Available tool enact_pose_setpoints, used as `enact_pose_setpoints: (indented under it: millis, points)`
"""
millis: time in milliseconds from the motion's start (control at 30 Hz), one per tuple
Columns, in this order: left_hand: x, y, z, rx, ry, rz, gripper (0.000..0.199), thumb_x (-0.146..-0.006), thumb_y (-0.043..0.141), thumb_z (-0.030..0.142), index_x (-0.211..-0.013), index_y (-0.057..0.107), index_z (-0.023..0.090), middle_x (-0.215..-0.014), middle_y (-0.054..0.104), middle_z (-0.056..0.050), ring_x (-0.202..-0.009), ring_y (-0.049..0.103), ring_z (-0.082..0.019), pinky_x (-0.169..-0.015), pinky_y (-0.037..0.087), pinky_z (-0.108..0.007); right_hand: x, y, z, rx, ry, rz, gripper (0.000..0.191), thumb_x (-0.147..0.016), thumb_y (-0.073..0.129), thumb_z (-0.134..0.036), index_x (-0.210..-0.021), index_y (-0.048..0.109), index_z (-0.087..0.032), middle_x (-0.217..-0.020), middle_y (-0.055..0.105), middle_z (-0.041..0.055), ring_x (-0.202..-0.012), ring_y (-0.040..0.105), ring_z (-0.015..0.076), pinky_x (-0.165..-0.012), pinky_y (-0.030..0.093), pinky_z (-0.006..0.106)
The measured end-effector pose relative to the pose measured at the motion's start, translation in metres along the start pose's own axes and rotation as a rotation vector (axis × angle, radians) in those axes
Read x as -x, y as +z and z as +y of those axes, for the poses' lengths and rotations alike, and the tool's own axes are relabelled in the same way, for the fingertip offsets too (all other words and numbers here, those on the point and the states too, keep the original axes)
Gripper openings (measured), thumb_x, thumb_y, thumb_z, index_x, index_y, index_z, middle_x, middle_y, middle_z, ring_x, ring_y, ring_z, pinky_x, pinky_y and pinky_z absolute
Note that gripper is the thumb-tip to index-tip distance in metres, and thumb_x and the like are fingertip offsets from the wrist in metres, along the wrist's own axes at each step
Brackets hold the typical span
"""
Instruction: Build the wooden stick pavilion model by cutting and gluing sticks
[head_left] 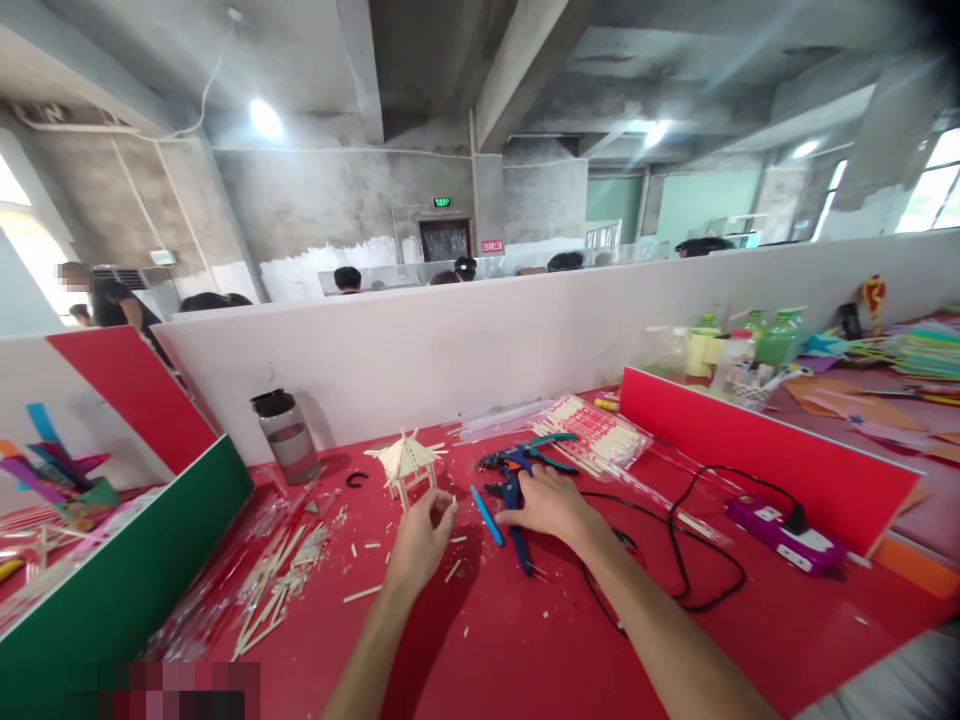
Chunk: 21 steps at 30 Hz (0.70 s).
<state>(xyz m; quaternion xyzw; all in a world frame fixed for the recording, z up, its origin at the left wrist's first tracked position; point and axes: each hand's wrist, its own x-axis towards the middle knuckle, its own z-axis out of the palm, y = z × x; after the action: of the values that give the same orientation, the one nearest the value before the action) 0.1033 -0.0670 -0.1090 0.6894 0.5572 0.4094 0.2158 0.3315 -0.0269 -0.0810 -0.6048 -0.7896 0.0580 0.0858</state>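
Note:
My left hand [426,525] is closed in a pinch just in front of a small pavilion model [407,462] built of pale wooden sticks. Something tiny and pale shows at its fingertips, too small to name. My right hand [553,502] lies over a blue-handled tool [517,525], thumb on the near side and fingers curled across it; its full shape is partly hidden. Just beyond it are pliers with teal-and-black handles [559,438]. Between my two hands lies a bright blue stick-shaped object [487,516]. Cut stick pieces [364,593] are scattered around.
A water bottle [289,440] stands back left. Loose sticks [274,590] lie beside the green divider [135,560]. Bagged sticks [592,430] sit at the back. A black cable [675,540] runs to a purple power strip [784,535] near the red divider [750,450].

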Motion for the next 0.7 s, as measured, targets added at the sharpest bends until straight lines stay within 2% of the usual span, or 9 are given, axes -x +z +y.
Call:
enact_pose_setpoints:
  millis: [67, 133, 333, 567, 700]
  points:
    - [-0.001, 0.004, -0.001, 0.130, -0.011, 0.007, 0.023, -0.086, 0.053, 0.040, -0.086, 0.057, 0.018, -0.076, 0.063, -0.003, -0.070, 0.060, -0.018, -0.068, 0.046, -0.031, 0.001, 0.006, -0.007, 0.040, 0.035, -0.026, 0.090, -0.063, 0.065, -0.075, -0.120, 0.060, -0.006, -0.127, 0.053, 0.0307, -0.120, 0.048, 0.0458, -0.094, 0.037, 0.052]
    - [-0.001, 0.008, -0.002, 0.270, -0.034, 0.018, 0.024, -0.083, 0.056, 0.041, -0.084, 0.057, 0.017, -0.071, 0.060, -0.002, -0.065, 0.058, -0.016, -0.064, 0.046, -0.029, 0.001, 0.011, -0.010, 0.057, 0.062, -0.057, 0.093, -0.064, 0.064, -0.073, -0.124, 0.057, -0.003, -0.126, 0.053, 0.0323, -0.119, 0.048, 0.0466, -0.095, 0.035, 0.054]
    - [-0.002, 0.014, -0.003, 0.485, -0.057, 0.031, 0.031, -0.081, 0.062, 0.047, -0.079, 0.055, 0.017, -0.066, 0.057, 0.001, -0.060, 0.054, -0.012, -0.060, 0.044, -0.025, -0.004, 0.015, -0.006, 0.102, 0.071, -0.076, 0.066, -0.075, 0.061, -0.045, -0.124, 0.055, -0.001, -0.122, 0.057, 0.0301, -0.115, 0.053, 0.0430, -0.094, 0.035, 0.050]
    - [-0.003, 0.015, -0.007, 0.699, -0.142, 0.025, 0.040, -0.074, 0.068, 0.055, -0.079, 0.051, 0.020, -0.068, 0.062, 0.000, -0.060, 0.057, -0.012, -0.063, 0.046, -0.025, 0.000, -0.001, 0.000, 0.083, 0.000, 0.011, 0.049, -0.087, 0.048, -0.038, -0.121, 0.056, -0.004, -0.121, 0.057, 0.0284, -0.114, 0.053, 0.0401, -0.096, 0.033, 0.049]
    - [-0.002, 0.015, -0.003, 0.761, -0.202, 0.061, 0.044, -0.067, 0.075, 0.055, -0.081, 0.054, 0.019, -0.069, 0.063, 0.000, -0.062, 0.060, -0.012, -0.065, 0.048, -0.026, 0.001, -0.009, 0.001, -0.168, -0.071, 0.000, 0.041, -0.091, 0.042, -0.036, -0.120, 0.055, -0.009, -0.119, 0.058, 0.0232, -0.113, 0.056, 0.0343, -0.094, 0.038, 0.042]
